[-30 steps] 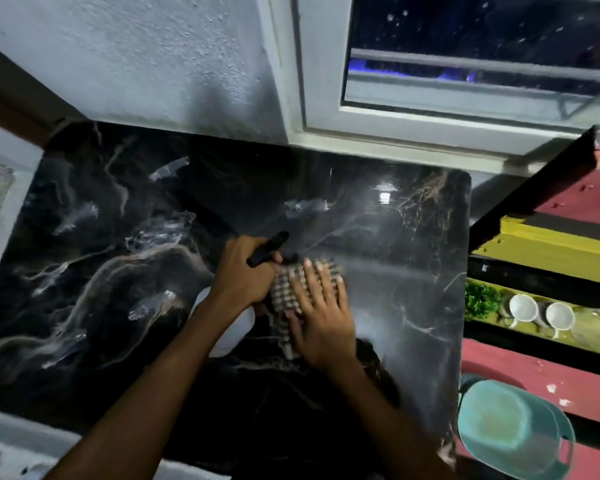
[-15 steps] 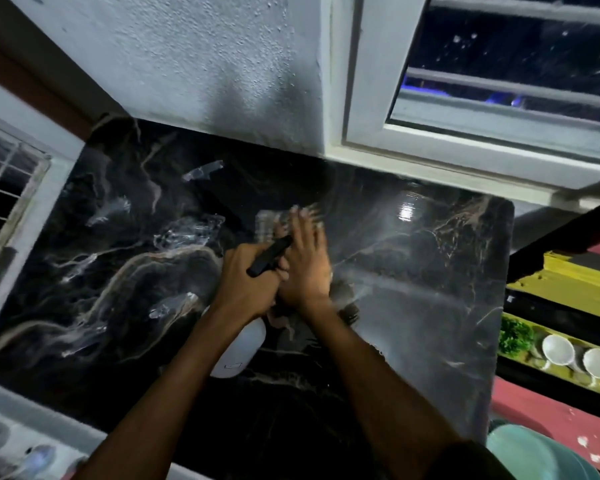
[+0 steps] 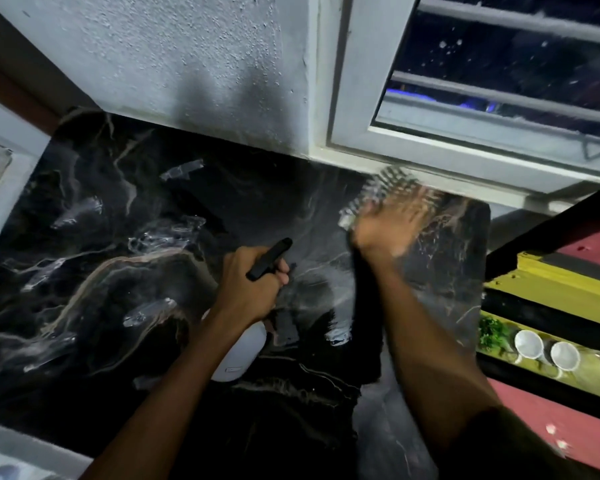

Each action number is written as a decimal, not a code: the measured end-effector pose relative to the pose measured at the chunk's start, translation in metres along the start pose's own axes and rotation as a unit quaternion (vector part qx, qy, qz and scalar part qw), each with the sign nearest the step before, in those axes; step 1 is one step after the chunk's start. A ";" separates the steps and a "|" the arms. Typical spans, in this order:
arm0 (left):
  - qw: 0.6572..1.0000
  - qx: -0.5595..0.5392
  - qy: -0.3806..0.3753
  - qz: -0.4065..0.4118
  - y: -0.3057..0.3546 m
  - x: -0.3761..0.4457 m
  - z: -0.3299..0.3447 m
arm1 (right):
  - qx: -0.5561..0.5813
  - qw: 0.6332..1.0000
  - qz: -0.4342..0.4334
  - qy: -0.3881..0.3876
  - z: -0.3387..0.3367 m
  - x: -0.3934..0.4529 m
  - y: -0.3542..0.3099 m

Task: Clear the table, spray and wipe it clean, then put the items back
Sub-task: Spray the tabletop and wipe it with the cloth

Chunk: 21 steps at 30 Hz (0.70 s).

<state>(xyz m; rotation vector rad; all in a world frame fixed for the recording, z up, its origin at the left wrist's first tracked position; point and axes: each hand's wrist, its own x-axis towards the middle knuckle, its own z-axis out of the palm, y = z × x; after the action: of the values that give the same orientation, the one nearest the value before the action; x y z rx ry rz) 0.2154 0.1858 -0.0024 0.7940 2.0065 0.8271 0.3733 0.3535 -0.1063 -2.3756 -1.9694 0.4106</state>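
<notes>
The black marble table [image 3: 101,271] fills the middle of the view, with wet streaks on it. My left hand [image 3: 250,285] grips the black trigger head of a white spray bottle [image 3: 239,355] held over the table's centre. My right hand [image 3: 388,223], blurred by motion, presses flat on a checked cloth [image 3: 385,188] at the table's far right corner, just under the window frame. Most of the cloth lies hidden under the fingers.
A white wall and a window frame [image 3: 361,98] border the table's far edge. To the right stands a striped shelf [image 3: 551,282] holding two white cups [image 3: 530,344], glasses and a green plant [image 3: 492,334].
My right hand has slid the cloth from the table's middle to its far right corner. The left hand with the spray bottle has stayed near the centre.
</notes>
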 end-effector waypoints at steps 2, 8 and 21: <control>1.000 0.013 -0.005 0.002 0.008 0.004 0.005 | -0.007 0.982 -0.188 -0.029 0.020 -0.043 -0.050; 0.997 0.055 -0.014 0.044 0.027 0.012 0.011 | -0.022 0.913 -0.402 -0.071 0.021 -0.092 0.022; 0.997 0.042 -0.010 0.059 0.026 0.003 0.007 | -0.020 0.966 -0.256 -0.037 0.033 -0.076 -0.044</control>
<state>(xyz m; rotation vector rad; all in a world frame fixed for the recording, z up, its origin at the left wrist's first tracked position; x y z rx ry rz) 0.2258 0.2047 0.0133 0.9728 2.0026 0.8018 0.3115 0.2842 -0.1156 -1.7827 -2.5281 0.4364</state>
